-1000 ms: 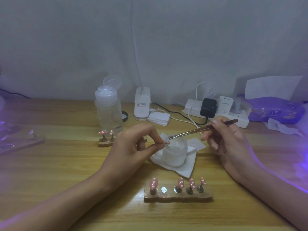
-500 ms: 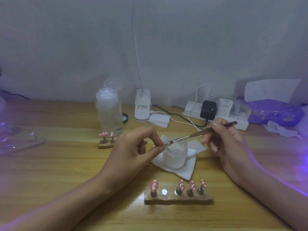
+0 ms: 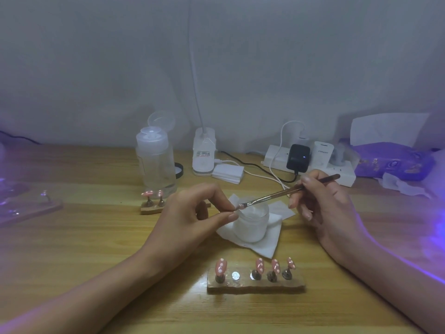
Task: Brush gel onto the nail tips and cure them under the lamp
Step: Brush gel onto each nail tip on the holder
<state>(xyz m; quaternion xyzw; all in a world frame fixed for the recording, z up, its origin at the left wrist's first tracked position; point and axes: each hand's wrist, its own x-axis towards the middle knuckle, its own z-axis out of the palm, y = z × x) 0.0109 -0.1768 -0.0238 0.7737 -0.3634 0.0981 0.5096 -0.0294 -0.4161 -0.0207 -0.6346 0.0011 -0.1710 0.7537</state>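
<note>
The left hand point(image 3: 192, 213) pinches a small nail tip point(image 3: 238, 207) between thumb and forefinger, just above the frosted jar point(image 3: 251, 220). The right hand point(image 3: 322, 201) grips the brush point(image 3: 284, 193), its bristles touching that tip. Nearer than both hands, a wooden holder point(image 3: 255, 285) carries four pink tips (one peg bare) on the bench point(image 3: 84, 237).

No legible text on anything

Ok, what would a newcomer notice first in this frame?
At centre, the left hand pinches a small pink nail tip while the right hand touches a thin metal-handled brush to it. Nearer, a wooden stand holds four pink white-dotted nail tips.
</note>
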